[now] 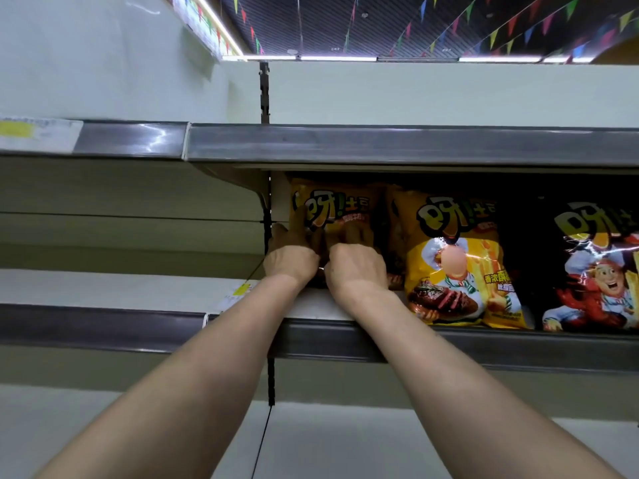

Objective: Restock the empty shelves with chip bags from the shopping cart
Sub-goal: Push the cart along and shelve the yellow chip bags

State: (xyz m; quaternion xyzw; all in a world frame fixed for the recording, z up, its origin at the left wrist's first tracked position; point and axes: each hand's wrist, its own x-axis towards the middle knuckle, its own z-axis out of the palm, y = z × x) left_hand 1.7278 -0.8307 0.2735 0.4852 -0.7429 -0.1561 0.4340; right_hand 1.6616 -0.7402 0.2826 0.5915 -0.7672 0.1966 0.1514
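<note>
On the shelf (449,344), left bag (332,205) stands farther back; middle bag (460,257) just right of it, right bag (594,267) beyond

Pale wall (415,95) under dark ceiling (345,25) hung with pennants (572,8).

Yellow chip bag (332,209) upright on shelf (449,347)

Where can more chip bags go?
Left of the black post, the left shelf shows bare. A bare strip lies before the held bag, below the left hand and right hand. Rightward is crowded: yellow bag, black bag.
</note>
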